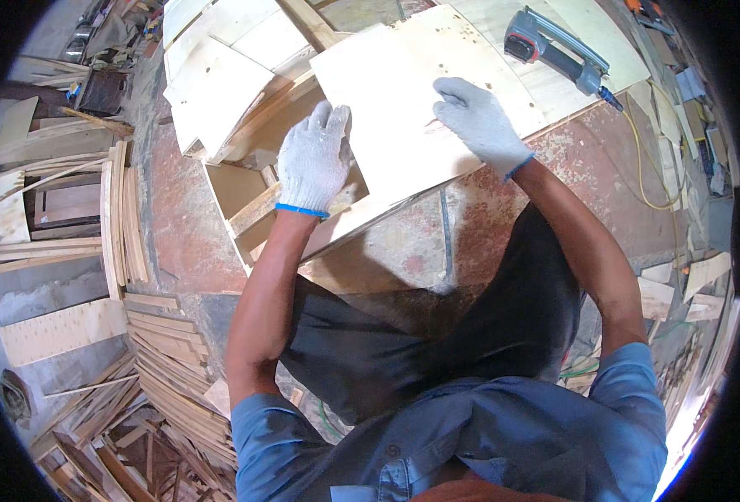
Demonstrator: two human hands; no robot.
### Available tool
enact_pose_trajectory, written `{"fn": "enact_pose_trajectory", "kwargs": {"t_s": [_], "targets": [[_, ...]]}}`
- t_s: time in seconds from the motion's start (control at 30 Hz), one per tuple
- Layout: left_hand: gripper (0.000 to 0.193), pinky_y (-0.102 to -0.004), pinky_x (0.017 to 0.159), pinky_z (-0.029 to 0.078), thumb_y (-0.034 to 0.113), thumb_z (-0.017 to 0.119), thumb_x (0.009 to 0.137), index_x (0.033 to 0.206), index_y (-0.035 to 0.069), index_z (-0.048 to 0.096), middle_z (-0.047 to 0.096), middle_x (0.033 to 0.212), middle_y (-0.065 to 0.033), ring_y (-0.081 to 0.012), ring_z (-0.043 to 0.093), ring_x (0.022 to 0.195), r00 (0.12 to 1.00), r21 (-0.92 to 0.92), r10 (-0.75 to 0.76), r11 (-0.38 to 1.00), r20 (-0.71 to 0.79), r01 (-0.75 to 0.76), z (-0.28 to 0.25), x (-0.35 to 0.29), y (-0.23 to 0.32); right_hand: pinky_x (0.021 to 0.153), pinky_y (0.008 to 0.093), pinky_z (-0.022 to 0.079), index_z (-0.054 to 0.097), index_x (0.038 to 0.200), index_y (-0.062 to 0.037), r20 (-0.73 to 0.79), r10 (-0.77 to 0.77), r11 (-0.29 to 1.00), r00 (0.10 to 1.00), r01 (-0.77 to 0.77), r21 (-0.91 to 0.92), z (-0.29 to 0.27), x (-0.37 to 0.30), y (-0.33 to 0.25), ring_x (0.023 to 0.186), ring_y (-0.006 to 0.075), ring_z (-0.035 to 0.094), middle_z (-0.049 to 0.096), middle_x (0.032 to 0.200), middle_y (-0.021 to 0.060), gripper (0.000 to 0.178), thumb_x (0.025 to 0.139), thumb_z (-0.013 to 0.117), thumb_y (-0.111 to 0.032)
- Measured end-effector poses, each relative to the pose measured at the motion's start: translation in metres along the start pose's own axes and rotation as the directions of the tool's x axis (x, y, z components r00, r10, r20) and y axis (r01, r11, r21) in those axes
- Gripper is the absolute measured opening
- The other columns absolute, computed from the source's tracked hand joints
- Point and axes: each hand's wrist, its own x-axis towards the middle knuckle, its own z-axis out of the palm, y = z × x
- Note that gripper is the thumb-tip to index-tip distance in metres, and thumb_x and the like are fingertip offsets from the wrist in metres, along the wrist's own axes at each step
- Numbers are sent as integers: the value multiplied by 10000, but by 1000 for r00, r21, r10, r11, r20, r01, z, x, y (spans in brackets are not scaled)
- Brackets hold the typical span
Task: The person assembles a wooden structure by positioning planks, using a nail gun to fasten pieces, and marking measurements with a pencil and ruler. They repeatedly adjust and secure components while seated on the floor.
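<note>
Both my hands wear pale knitted gloves with blue cuffs. My left hand (313, 159) is at the left edge of a light plywood panel (395, 109), fingers stretched out, over an open gap in the wooden frame (244, 219) beneath. My right hand (480, 124) lies on the same panel toward its right side, thumb and fingers extended and nothing in them. Beyond my right hand, a grey-blue nail gun (558, 58) rests on another pale sheet (583, 33), its hose fitting pointing toward the near right.
A yellow air hose (642, 167) curves down at the right. Stacked wood strips (169, 351) and a perforated-looking board (64, 332) lie on the left. Plywood pieces (215, 88) cover the frame's far left. Offcuts (704, 276) lie at the right. The worn reddish floor (194, 243) shows around the frame.
</note>
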Motion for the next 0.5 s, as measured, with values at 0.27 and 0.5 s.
{"fn": "enact_pose_trajectory", "kwargs": {"t_s": [0.27,0.5], "targets": [[416,-452,1007,466,232,579,902,1264,27,591,657,1225,-229,-411,596,1182,925,-464,-356,803,133,375,47,10,-30,896,420,522,672,1146,-8,-13,-197,908,980,177,-379,5,0,-6,994,378,658,689,1065,203,342,923,609,-260],[357,-329,964,460,258,669,935,1153,-24,689,702,1131,-88,-192,621,1047,759,-774,-434,190,485,604,78,41,-62,872,448,522,716,1056,-59,-176,-252,869,952,143,-473,-39,-2,40,982,397,660,696,1052,197,351,937,536,-337]]}}
